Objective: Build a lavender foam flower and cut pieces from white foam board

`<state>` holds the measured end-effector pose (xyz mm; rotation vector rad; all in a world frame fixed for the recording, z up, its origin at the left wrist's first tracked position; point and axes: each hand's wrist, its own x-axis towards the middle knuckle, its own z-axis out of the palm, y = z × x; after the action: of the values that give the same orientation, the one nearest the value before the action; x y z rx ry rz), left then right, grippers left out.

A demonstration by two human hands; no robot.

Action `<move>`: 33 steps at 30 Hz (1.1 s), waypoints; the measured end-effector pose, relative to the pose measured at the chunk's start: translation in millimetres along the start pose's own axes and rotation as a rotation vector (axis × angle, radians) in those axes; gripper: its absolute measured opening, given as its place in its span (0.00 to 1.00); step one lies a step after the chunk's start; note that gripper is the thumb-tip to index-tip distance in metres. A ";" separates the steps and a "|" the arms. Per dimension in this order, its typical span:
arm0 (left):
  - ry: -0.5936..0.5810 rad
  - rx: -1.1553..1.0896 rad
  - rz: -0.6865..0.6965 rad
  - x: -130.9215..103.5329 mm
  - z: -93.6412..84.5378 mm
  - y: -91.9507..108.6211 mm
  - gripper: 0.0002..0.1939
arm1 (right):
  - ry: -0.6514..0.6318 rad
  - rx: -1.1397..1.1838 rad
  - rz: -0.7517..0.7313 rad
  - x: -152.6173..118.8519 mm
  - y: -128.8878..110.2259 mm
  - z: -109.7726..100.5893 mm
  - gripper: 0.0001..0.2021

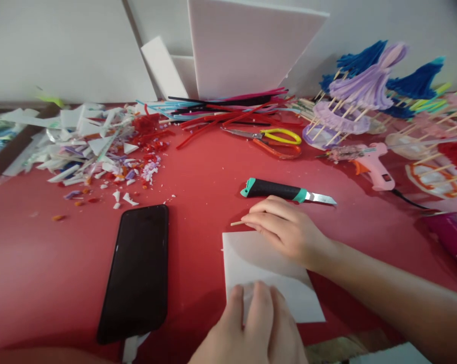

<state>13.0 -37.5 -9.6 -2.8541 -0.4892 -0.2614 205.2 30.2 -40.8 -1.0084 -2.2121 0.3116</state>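
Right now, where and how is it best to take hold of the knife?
I would grip the knife by its black handle, from above and the left: it lies flat, its bare blade points right, and the right hand is close on the near side.

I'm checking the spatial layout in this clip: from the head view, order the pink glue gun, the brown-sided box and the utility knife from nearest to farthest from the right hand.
1. Utility knife: just beyond the right hand.
2. Pink glue gun: farther off, to the right.
3. Brown-sided box: at the far left edge.
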 end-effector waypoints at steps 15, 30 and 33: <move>0.030 0.008 -0.176 7.0 7.1 -17.4 0.15 | -0.111 -0.019 0.155 -3.0 -13.6 -5.9 0.10; 0.003 0.090 -0.188 -2.1 15.5 -10.8 0.19 | -0.185 0.046 0.139 -6.1 -19.5 -5.1 0.09; -0.001 0.110 -0.182 -1.1 14.6 -12.1 0.19 | -0.181 0.026 0.116 -6.4 -20.9 -4.9 0.10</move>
<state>9.8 -22.9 -21.3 -2.7058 -0.7415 -0.2563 199.4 11.2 -30.6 -1.1358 -2.3073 0.4998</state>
